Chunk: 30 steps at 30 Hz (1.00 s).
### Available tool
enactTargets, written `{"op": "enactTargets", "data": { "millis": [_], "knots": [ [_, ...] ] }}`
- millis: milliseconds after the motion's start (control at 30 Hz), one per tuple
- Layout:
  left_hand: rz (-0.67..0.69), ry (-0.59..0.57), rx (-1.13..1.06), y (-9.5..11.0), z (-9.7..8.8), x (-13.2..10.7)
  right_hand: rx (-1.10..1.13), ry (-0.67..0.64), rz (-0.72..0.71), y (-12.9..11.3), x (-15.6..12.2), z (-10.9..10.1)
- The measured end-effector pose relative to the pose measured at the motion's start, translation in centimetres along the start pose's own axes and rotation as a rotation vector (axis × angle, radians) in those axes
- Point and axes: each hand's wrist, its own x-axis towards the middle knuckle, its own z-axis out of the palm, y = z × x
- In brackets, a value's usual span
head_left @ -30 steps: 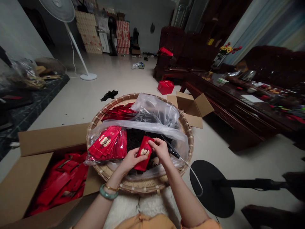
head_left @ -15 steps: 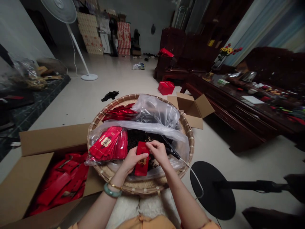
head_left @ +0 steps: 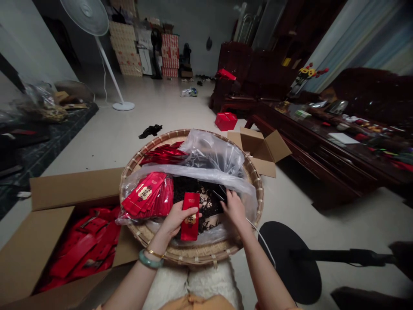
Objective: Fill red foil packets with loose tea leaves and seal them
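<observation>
My left hand (head_left: 177,217) grips a red packet (head_left: 190,230) with gold and dark print, thumb across its front. It is held upright over loose dark dried leaves, like tea (head_left: 209,200), on a clear plastic sheet. My right hand (head_left: 235,209) is closed around a black corded tool like a hair straightener (head_left: 220,193); its slim arms point up and left, and the handle is mostly hidden. A fanned stack of red packets (head_left: 145,196) lies in a clear bag left of the leaves. More shiny red packets (head_left: 164,153) lie behind.
Everything sits in a round woven bamboo tray (head_left: 142,241) before me. An open carton (head_left: 48,249) of red packets stands at left, another open carton (head_left: 269,157) at back right. A black round stand base (head_left: 287,262) is on the right. A white fan (head_left: 122,106) stands farther off.
My right hand has left the red packet's top edge and moved right onto the black tool, which has shifted and lifted slightly. My left hand still holds the packet.
</observation>
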Motion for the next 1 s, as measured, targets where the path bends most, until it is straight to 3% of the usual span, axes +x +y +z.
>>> {"op": "enactTargets", "data": {
  "millis": [133,233,367,500,700,867,1000],
  "knots": [
    [-0.016,-0.003,0.008,0.3,-0.2,0.0,0.368,-0.014,-0.101,0.6,0.0,-2.3],
    [-0.032,-0.03,0.022,0.2,0.0,0.2,0.596,-0.155,-0.173,-0.6,-0.2,-4.8],
    [-0.029,-0.101,0.063,-0.1,0.7,0.2,0.709,-0.38,-0.274,-3.2,0.3,-6.6],
    [-0.024,-0.112,0.103,-0.1,0.8,-0.1,0.735,-0.461,-0.292,-4.6,1.1,-6.4],
    [-0.027,-0.108,0.134,0.0,0.3,-0.2,0.749,-0.488,-0.292,-4.7,1.5,-5.6],
    [0.024,-0.125,-0.061,0.2,0.4,0.1,0.721,-0.444,-0.266,-4.6,1.5,-5.4],
    [-0.05,-0.158,-0.203,0.8,0.4,0.2,0.732,-0.433,-0.259,-4.7,1.5,-5.3]
  ]
}}
